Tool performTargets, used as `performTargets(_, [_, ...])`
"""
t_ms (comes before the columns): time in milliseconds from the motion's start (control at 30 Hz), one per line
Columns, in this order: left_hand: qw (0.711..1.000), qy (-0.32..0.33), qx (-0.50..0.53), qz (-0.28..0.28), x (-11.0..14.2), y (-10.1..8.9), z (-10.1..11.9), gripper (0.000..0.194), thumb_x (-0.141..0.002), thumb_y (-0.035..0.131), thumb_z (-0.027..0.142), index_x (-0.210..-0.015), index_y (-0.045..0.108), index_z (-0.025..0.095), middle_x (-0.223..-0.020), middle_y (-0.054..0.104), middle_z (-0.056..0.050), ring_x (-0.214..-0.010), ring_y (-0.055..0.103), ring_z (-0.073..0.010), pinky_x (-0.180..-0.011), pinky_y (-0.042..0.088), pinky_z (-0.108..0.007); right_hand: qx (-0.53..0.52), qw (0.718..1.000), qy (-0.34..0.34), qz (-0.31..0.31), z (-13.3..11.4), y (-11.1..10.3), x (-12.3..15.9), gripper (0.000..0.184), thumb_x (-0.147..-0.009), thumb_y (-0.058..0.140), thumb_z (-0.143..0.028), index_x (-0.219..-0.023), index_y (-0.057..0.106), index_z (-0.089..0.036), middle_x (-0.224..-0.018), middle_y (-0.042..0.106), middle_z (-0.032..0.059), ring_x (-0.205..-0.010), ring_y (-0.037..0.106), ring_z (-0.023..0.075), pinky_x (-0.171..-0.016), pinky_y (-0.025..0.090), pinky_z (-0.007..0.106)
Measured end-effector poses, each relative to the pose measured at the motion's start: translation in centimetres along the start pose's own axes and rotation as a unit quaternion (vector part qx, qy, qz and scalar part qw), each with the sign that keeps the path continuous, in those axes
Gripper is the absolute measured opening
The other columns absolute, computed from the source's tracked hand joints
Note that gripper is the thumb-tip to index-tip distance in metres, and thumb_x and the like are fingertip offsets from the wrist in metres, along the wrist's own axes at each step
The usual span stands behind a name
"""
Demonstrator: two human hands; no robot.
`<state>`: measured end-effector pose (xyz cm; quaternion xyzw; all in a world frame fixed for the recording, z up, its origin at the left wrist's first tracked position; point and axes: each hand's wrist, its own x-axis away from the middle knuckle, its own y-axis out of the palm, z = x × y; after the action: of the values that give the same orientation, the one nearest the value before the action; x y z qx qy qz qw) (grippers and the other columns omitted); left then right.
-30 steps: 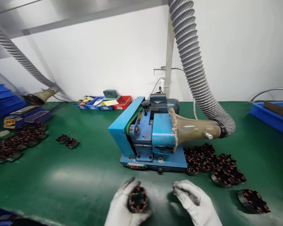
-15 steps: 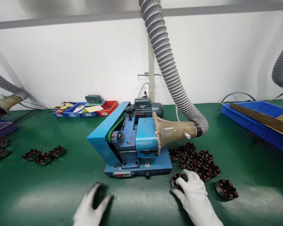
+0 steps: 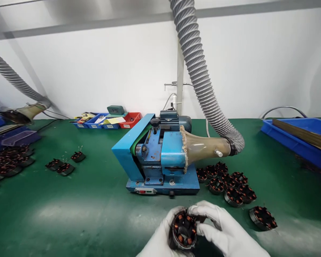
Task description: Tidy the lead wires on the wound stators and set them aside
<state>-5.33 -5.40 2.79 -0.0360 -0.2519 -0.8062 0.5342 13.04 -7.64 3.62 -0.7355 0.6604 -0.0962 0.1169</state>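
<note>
A round motor stator (image 3: 184,229) with copper windings and a metal rim is held up in front of me, its wound face towards the camera. My left hand (image 3: 160,236), in a white glove, is wrapped round its left side. My gloved right hand (image 3: 223,226) grips the stator's right edge with fingertips and thumb. Dark smudges mark the glove's fingertips. Just beyond the hands stands a blue belt grinding machine (image 3: 172,151) with a green belt. Several more stators (image 3: 233,197) sit in a cluster right of it, and a single stator (image 3: 262,218) lies nearer me.
A dust funnel (image 3: 205,147) and grey hose (image 3: 200,71) join the machine's right side. Blue trays (image 3: 280,135) stand far right. Small bins (image 3: 130,120) line the wall. Other stators (image 3: 65,169) and a larger pile (image 3: 9,162) lie left on the green bench (image 3: 77,214).
My right hand has lifted the stator from the bench and brought it left. My left hand has come right and closed on it. The view has shifted left.
</note>
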Motion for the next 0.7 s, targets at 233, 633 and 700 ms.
performTargets(233, [0.991,0.049,-0.109,0.060,0.8,0.9,-1.1,0.054,-0.044,0.074,0.004,-0.094,0.063,0.022,-0.098,0.067,-0.005,-0.097,0.061,-0.0287,-0.090,0.047,-0.038,0.227,0.971,-0.070,0.006,-1.3,0.3,-0.8,0.022,-0.082,0.049,-0.024,-0.067,0.064,-0.025,-0.069,0.068,0.0002,-0.064,0.063,0.0172,-0.060,0.050,0.025])
performTargets(633, [0.956,0.140,-0.065,0.251,-4.4,1.8,-2.6,0.054,-0.059,0.071,0.019,-0.109,0.051,0.024,-0.108,0.065,-0.008,-0.101,0.061,-0.0265,-0.091,0.047,-0.036,-0.073,0.989,0.036,0.126,-0.2,4.2,-4.7,0.049,-0.057,0.072,-0.032,-0.103,0.066,-0.017,-0.099,0.074,0.0111,-0.090,0.069,0.0300,-0.079,0.056,0.039])
performTargets(700, [0.954,0.136,-0.055,0.262,-5.6,1.6,-3.0,0.042,-0.069,0.065,0.026,-0.108,0.050,0.025,-0.109,0.065,-0.009,-0.101,0.062,-0.0262,-0.090,0.047,-0.036,0.005,0.987,0.052,0.152,-0.6,5.5,-5.7,0.050,-0.057,0.072,-0.033,-0.103,0.066,-0.016,-0.099,0.073,0.0125,-0.090,0.068,0.0314,-0.081,0.055,0.041])
